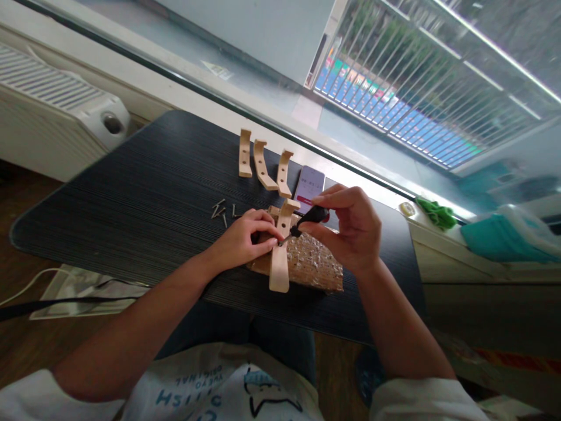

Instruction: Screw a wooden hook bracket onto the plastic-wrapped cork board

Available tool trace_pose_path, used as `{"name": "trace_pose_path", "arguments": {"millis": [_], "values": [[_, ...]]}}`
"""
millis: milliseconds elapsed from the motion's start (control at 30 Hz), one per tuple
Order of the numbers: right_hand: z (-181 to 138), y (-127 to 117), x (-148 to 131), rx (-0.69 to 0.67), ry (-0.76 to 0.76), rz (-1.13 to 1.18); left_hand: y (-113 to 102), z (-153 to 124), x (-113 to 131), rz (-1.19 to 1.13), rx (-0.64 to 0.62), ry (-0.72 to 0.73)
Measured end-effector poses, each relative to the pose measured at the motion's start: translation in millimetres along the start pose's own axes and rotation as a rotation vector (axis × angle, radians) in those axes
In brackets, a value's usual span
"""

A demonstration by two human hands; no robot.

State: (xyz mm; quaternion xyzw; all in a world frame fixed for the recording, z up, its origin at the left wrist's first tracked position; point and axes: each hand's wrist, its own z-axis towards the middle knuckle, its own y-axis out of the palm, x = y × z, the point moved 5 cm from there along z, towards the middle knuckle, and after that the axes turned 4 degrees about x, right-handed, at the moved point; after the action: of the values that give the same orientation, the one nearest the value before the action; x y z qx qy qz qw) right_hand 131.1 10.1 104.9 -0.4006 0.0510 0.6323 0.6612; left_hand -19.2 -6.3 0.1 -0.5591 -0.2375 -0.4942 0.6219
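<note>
One wooden hook (pixel 279 273) across the wrapped block (pixel 314 261) is being worked with a screwdriver (pixel 312 217) gripped in the curled right hand (pixel 357 228), the left hand (pixel 250 235) being pinched nearly closed there, its hold unclear, while three far hooks (pixel 260 165) and loose screws (pixel 218 209) at left are lying unfastened.

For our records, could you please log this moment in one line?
right hand: holds screwdriver; left hand: on hook; hook: across block; screws: on table

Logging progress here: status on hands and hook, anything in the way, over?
Right hand gripping screwdriver. Left hand on hook, across block. Left fingertips crowding screwdriver's tip.
</note>
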Motion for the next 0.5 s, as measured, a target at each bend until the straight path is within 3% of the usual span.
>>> {"name": "trace_pose_path", "arguments": {"millis": [500], "values": [[-3.4,0.3,-1.7,0.090,0.004,0.007,-0.8,-0.5,0.7,-0.011,0.004,0.017]]}}
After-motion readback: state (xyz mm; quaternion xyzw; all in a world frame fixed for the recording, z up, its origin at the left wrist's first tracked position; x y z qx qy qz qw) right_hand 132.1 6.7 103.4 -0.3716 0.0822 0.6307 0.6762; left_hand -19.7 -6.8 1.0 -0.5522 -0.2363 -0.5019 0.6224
